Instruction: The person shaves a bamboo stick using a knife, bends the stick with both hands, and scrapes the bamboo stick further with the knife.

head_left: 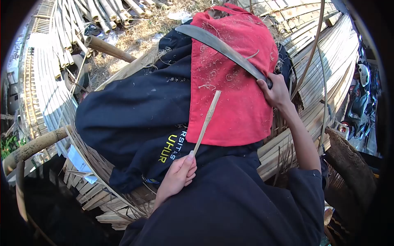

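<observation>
My left hand (179, 174) is closed around the lower end of a thin, pale bamboo stick (206, 122), which points up and away over my lap. In my right hand (276, 91) is the dark handle of a long curved machete (223, 49). Its blade reaches up and to the left, over a red cloth (234, 119) spread on my lap, and stays apart from the stick. Curly wood shavings (213, 74) are scattered over the cloth. Beneath the cloth lies dark fabric (131, 110) with yellow and white lettering.
Bamboo poles (107, 12) are piled at the upper left, near a tyre (77, 74). A thick bamboo pole (37, 143) juts in from the left. Split bamboo slats (328, 61) lie at the right, with parked motorbikes (360, 106) beyond. A rough log (351, 164) stands at lower right.
</observation>
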Tool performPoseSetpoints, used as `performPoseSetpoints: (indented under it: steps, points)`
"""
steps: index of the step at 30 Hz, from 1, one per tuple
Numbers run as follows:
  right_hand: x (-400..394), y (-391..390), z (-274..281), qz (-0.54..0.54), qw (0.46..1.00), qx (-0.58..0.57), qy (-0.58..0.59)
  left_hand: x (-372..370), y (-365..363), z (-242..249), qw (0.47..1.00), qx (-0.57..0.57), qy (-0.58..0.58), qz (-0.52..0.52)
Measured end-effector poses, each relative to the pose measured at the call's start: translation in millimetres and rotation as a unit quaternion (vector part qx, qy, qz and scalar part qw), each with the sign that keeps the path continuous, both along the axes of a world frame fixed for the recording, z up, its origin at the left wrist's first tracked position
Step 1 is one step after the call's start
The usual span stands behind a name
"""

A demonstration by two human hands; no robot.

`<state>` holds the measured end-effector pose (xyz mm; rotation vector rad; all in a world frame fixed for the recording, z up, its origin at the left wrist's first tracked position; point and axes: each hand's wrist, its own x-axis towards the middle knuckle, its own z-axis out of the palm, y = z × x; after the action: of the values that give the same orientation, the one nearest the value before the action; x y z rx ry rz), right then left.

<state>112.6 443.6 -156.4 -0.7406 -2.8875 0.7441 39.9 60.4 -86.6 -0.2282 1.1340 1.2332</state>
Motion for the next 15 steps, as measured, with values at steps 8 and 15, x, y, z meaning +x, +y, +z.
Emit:
performPoseSetpoints:
  steps: [8, 15]
  points:
    - [10, 4, 2, -0.024, 0.984, -0.041, 0.169, -51, 83, -21, 0.988, 0.064, 0.107, -0.092]
    - [-4, 4, 40, -0.083, 0.978, -0.083, 0.17, -57, 152, -53, 0.96, 0.11, 0.219, -0.137]
